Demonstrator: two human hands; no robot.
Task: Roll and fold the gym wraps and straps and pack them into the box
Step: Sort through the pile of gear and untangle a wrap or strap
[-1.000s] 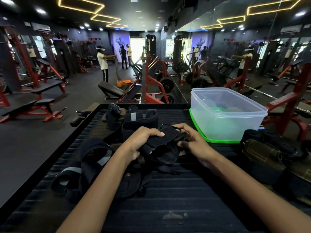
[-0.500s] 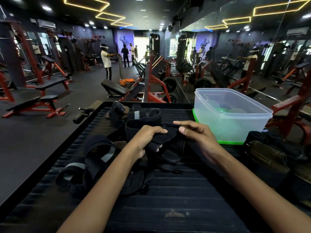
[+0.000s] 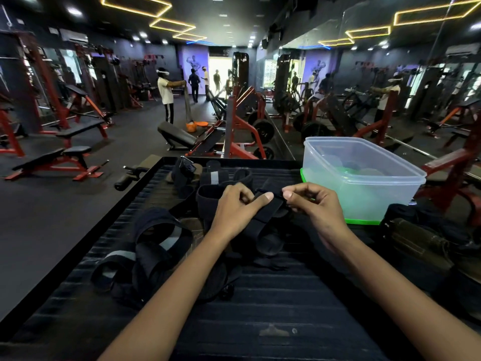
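1. While held above the ribbed black rubber mat (image 3: 260, 321), black fabric wrist strap (image 3: 268, 207) gripped between both hands, just in front of the far pile of wraps.
2. Left hand (image 3: 234, 212): fingers curled round the strap's broad folded part, thumb laid flat along its top.
3. Right hand (image 3: 315, 207): thumb and forefinger pinched on the strap's thin end, remaining fingers curled.
4. Clear plastic box with green base (image 3: 364, 178): far right on the mat, open; pale round shapes faintly visible inside, whether packed items cannot be told.
5. Loose black wraps with grey stripes (image 3: 145, 256): near left, unrolled and tangled.
6. Further black wraps (image 3: 213, 178): far centre, partly coiled.
7. Dark bundled gear (image 3: 416, 238): near right of the box, kind unclear.
8. Judged early in the task: one strap mid-fold, most pieces not yet rolled or packed.
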